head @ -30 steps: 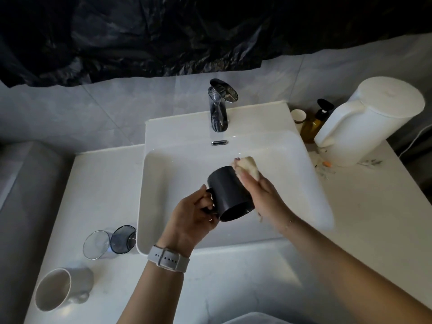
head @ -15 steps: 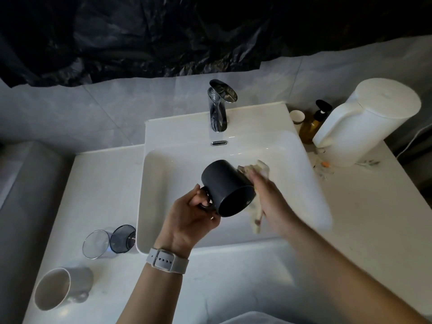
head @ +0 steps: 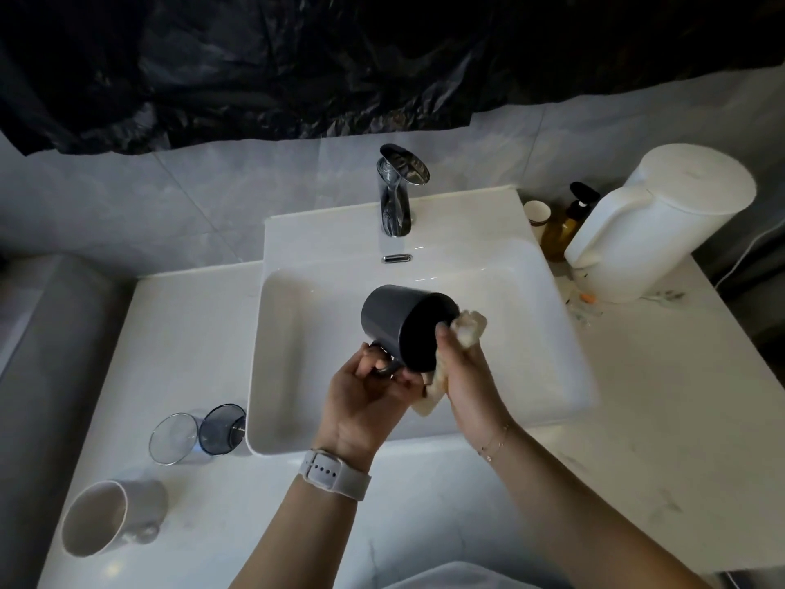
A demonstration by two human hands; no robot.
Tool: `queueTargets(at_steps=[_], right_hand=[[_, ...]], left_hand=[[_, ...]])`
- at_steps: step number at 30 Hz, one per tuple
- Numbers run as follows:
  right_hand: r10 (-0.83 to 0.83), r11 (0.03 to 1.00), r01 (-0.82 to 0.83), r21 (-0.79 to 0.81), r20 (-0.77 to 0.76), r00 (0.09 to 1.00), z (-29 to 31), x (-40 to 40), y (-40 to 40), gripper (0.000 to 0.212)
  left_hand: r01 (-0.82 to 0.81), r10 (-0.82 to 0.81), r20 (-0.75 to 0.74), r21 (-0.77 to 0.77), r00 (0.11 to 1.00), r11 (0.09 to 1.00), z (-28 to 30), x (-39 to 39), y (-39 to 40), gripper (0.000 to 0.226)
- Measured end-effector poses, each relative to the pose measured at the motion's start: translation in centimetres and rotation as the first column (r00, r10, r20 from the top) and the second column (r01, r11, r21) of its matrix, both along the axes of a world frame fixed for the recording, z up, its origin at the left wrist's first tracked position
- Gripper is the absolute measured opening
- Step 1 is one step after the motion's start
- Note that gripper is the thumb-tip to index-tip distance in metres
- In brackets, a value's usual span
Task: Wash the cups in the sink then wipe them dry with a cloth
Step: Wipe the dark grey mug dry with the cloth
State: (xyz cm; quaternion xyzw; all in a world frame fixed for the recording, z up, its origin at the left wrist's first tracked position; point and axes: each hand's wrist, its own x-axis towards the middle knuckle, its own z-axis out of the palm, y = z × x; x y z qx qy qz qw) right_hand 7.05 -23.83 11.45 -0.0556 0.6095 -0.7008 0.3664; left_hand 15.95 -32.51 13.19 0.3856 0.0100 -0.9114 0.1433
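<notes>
A dark grey mug (head: 393,318) hangs tilted over the white sink (head: 293,333), its mouth turned toward me and to the right. My left hand (head: 365,395) grips the mug by its handle from below. My right hand (head: 465,367) holds a cream cloth (head: 469,327) bunched against the mug's rim on the right side, with a tail of cloth hanging under the mug. A white mug (head: 106,518) lies on its side on the counter at the lower left. A clear glass tumbler (head: 176,437) and a dark tumbler (head: 223,427) lie beside the sink's left edge.
A chrome tap (head: 397,193) stands behind the basin with no water running. At the back right stand a large white jug (head: 654,227), an amber pump bottle (head: 567,225) and a small paper cup (head: 537,214). Black plastic sheeting (head: 340,57) covers the wall above.
The mug has turned so its mouth faces more to the right. My right hand with the cloth has moved from the mug's outer side to its rim.
</notes>
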Motion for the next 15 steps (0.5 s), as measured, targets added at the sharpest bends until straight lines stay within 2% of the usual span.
queueTargets(at_steps=[3, 5, 8, 10, 11, 12, 13, 14, 15], right_hand=[[0.103, 0.972, -0.086, 0.217, -0.067, 0.992, 0.1, -1.4, 0.5, 0.010], [0.126, 0.936, -0.052, 0.348, -0.194, 0.973, 0.5, -2.3, 0.5, 0.016], [0.189, 0.901, 0.040, 0.433, -0.472, 0.861, 1.1, -2.9, 0.0, 0.019], [0.275, 0.865, 0.052, 0.499, -0.558, 0.783, 0.9, -2.9, -0.3, 0.020], [0.303, 0.844, 0.061, 0.533, -0.567, 0.766, 1.0, -3.0, -0.3, 0.022], [0.310, 0.832, 0.056, 0.551, -0.547, 0.778, 1.2, -3.0, -0.3, 0.023], [0.300, 0.836, 0.033, 0.548, -0.506, 0.809, 1.5, -3.0, -0.4, 0.024], [0.291, 0.842, -0.005, 0.539, -0.445, 0.847, 2.0, -2.9, -0.5, 0.025], [0.294, 0.845, -0.056, 0.531, -0.375, 0.879, 2.5, -2.8, -0.5, 0.026]], left_hand=[[0.037, -0.037, 0.023, -0.039, 0.999, 0.999, 0.3, 0.5, 0.7, 0.038], [0.055, -0.055, 0.010, -0.032, 0.998, 0.998, 0.2, 0.8, 1.5, 0.037], [0.125, -0.125, 0.001, 0.023, 0.992, 0.992, 0.1, 1.1, 1.1, 0.029], [0.256, -0.252, 0.097, -0.041, 0.963, 0.966, -0.1, 1.8, 0.5, 0.021], [0.361, -0.324, 0.216, -0.158, 0.921, 0.919, -0.1, 2.3, 0.4, 0.013], [0.467, -0.357, 0.353, -0.303, 0.865, 0.831, 0.0, 2.9, 0.3, 0.011], [0.541, -0.304, 0.498, -0.447, 0.812, 0.713, -0.3, 3.6, 0.1, 0.023], [0.550, -0.190, 0.569, -0.570, 0.800, 0.611, -0.5, 4.1, -0.3, 0.036], [0.503, -0.117, 0.533, -0.672, 0.838, 0.543, -0.5, 4.4, -0.9, 0.045]])
